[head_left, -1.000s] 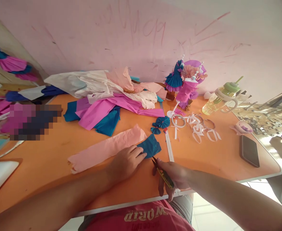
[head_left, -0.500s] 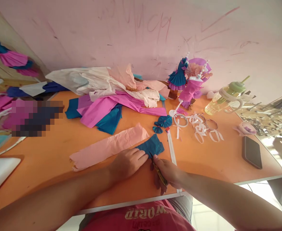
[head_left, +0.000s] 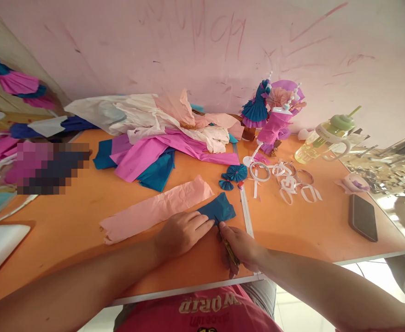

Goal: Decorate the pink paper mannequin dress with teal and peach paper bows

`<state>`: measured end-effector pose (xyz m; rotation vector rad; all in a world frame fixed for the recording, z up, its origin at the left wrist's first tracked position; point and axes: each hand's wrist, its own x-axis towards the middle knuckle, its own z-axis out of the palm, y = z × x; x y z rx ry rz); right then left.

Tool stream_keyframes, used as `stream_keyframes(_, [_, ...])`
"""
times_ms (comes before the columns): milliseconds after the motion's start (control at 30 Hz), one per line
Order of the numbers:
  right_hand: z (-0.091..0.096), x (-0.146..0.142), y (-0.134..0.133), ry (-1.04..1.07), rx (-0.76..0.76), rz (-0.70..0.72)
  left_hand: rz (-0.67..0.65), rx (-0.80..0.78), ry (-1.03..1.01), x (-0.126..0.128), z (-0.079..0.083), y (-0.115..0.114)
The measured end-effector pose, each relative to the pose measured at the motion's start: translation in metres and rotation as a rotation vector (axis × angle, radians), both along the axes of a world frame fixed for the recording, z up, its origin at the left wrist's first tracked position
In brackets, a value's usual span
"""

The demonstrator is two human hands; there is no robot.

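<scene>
A strip of blue crepe paper [head_left: 223, 207] lies on the orange table in front of me. My left hand [head_left: 183, 229] holds its left end, fingers together over the paper; the thumb is hidden. In my right hand [head_left: 240, 244] is a pair of scissors [head_left: 229, 251] with dark blades and yellowish handles. The blade tips are at the lower edge of the blue paper, close to my left fingertips. Just beyond my left hand is a long strip of pink crepe paper [head_left: 157, 210], lying flat with ragged ends.
Pleated blue paper rosettes [head_left: 237, 173], tape rolls [head_left: 259, 171] and white ribbon loops [head_left: 287, 184] lie farther off. Crumpled paper sheets [head_left: 143, 154] are heaped at the back. Paper-dressed figures [head_left: 274, 127], a drink bottle [head_left: 321, 140] and a phone [head_left: 363, 217] occupy the right side.
Both hands stay almost where they were, with the scissors still at the blue paper's lower edge. The camera view has shifted very slightly.
</scene>
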<state>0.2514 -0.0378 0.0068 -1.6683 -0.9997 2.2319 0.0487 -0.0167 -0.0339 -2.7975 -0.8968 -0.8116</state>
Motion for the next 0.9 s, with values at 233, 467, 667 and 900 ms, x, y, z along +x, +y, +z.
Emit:
stream_keyframes(233, [-0.005,0.004,0.001,0.06,-0.016,0.005,-0.049,0.135,0.022,0.0,0.004,-0.005])
stream_keyframes(467, [-0.014,0.001,-0.004,-0.006,0.11,0.012,-0.037,0.204,-0.021,0.002,0.007,-0.007])
stream_keyframes(667, [-0.009,0.001,-0.003,0.028,0.003,-0.012,-0.052,0.255,0.007,-0.001,0.006,-0.008])
stream_keyframes(900, [-0.007,0.002,0.0,-0.044,0.092,0.07,-0.078,0.326,0.018,0.001,0.017,-0.013])
